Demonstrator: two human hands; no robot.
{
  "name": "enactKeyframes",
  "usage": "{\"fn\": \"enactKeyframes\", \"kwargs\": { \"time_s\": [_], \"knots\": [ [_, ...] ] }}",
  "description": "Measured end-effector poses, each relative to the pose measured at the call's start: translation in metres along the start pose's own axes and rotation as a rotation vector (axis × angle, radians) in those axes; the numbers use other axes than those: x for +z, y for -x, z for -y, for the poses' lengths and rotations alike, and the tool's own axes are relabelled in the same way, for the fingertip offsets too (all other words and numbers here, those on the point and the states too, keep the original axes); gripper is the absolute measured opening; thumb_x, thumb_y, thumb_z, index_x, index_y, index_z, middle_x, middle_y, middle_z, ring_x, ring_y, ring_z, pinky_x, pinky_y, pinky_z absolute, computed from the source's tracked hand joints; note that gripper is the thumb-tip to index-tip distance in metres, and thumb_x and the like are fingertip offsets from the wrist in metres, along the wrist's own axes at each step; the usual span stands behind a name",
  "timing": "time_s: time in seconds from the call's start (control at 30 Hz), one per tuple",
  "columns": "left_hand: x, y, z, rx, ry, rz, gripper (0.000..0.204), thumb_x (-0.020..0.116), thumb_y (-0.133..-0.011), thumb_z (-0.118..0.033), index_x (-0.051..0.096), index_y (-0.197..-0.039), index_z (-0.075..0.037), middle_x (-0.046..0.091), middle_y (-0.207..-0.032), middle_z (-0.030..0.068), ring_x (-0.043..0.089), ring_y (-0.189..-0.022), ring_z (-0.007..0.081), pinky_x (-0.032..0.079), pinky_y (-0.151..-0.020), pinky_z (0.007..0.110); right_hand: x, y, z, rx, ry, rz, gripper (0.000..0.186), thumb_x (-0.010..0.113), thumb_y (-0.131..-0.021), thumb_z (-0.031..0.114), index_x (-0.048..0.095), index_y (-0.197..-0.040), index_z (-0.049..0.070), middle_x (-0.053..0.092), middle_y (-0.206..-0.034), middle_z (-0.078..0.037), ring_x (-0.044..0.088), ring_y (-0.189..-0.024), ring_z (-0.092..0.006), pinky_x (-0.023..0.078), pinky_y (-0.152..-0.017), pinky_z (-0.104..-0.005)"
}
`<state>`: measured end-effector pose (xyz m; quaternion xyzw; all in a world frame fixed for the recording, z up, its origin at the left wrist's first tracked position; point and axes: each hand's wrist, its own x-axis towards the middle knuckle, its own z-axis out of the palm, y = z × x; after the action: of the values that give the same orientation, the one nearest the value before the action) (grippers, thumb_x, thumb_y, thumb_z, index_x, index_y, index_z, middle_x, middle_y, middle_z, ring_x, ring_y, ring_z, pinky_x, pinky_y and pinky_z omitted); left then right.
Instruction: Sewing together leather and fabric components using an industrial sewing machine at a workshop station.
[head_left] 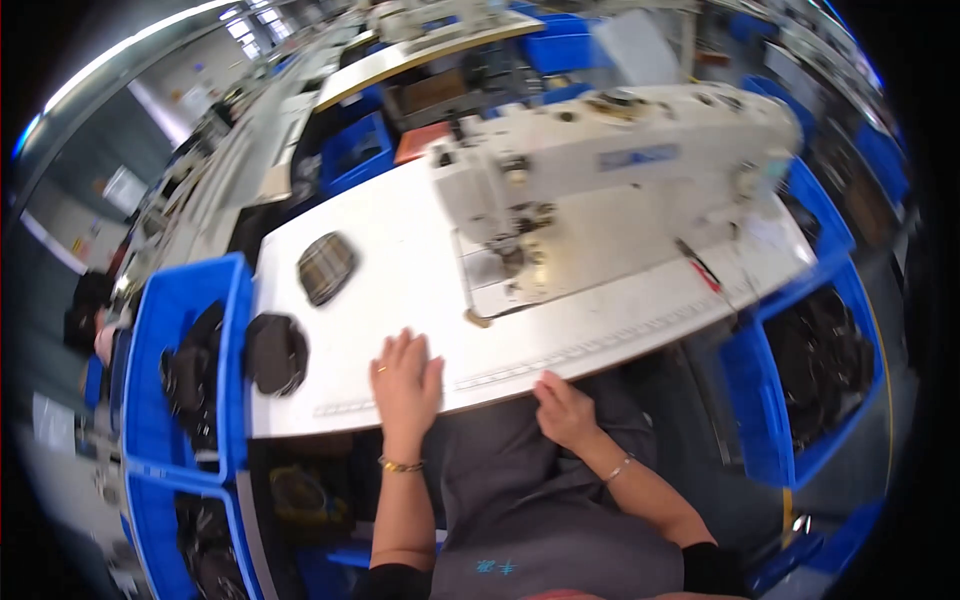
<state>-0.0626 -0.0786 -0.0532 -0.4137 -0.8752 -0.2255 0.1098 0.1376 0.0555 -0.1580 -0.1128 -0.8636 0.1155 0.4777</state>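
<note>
The left hand (405,378) lies flat and open, fingers spread, on the white worktop (400,250) at its near edge, holding nothing. The right hand (562,408) rests loosely curled at that same edge, just right of it, also empty. Nearest the left hand, a dark round fabric piece (275,352) hangs over the worktop's left edge beside a blue plastic bin (185,300). A plaid oval fabric piece (326,266) lies farther back, and a cream industrial sewing machine (610,170) stands toward the far right corner.
</note>
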Motion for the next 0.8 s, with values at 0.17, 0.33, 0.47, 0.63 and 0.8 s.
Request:
{"fn": "enactKeyframes", "kwargs": {
  "time_s": [0.17, 0.33, 0.47, 0.63, 0.8],
  "knots": [
    [-0.016, -0.008, 0.004, -0.01, -0.033, -0.104, 0.032, 0.064, -0.086, -0.027, 0.066, -0.112, -0.008, 0.062, -0.123, 0.014, 0.054, -0.118, 0.0347, 0.038, -0.101, 0.047, 0.014, 0.009, -0.013, -0.082, -0.006, -0.013, 0.043, 0.065, -0.072, 0.001, 0.056, -0.114, 0.007, 0.055, -0.114, -0.011, 0.061, -0.075, -0.0281, 0.053, -0.062, -0.0362],
    [-0.049, -0.083, 0.064, -0.073, 0.147, -0.145, 0.017, 0.058, -0.09, -0.015, 0.071, -0.097, -0.007, 0.068, -0.091, 0.0128, 0.062, -0.081, 0.0319, 0.049, -0.071, 0.038, 0.018, 0.013, -0.025, -0.148, -0.018, -0.019, 0.047, 0.066, -0.073, 0.001, 0.052, -0.116, 0.008, 0.051, -0.111, -0.011, 0.059, -0.075, -0.0296, 0.053, -0.062, -0.0379],
    [-0.047, -0.154, 0.13, -0.194, 0.048, -0.186, 0.021, 0.06, -0.09, -0.02, 0.07, -0.1, -0.005, 0.067, -0.088, 0.0132, 0.064, -0.088, 0.03, 0.05, -0.072, 0.04, 0.021, 0.014, -0.026, -0.153, -0.001, -0.032, 0.051, 0.066, -0.071, 0.001, 0.05, -0.119, 0.009, 0.051, -0.112, -0.011, 0.059, -0.077, -0.0294, 0.053, -0.063, -0.0384],
    [-0.012, -0.171, 0.178, -0.372, -0.039, 0.004, 0.018, 0.071, -0.082, -0.028, 0.071, -0.092, -0.013, 0.067, -0.093, 0.0073, 0.063, -0.09, 0.0273, 0.045, -0.074, 0.043, 0.022, 0.016, -0.027, -0.145, 0.006, -0.041, 0.053, 0.066, -0.071, 0.0, 0.049, -0.12, 0.009, 0.051, -0.113, -0.012, 0.058, -0.078, -0.0297, 0.053, -0.064, -0.0389],
    [-0.023, -0.151, 0.135, -0.257, -0.056, -0.313, 0.011, 0.072, -0.081, -0.024, 0.07, -0.083, -0.013, 0.064, -0.094, 0.0018, 0.057, -0.092, 0.0261, 0.036, -0.084, 0.044, 0.018, 0.011, -0.026, -0.164, -0.002, -0.026, 0.054, 0.064, -0.07, -0.002, 0.048, -0.121, 0.007, 0.051, -0.113, -0.014, 0.06, -0.077, -0.0305, 0.053, -0.062, -0.0385]
  ]
}}
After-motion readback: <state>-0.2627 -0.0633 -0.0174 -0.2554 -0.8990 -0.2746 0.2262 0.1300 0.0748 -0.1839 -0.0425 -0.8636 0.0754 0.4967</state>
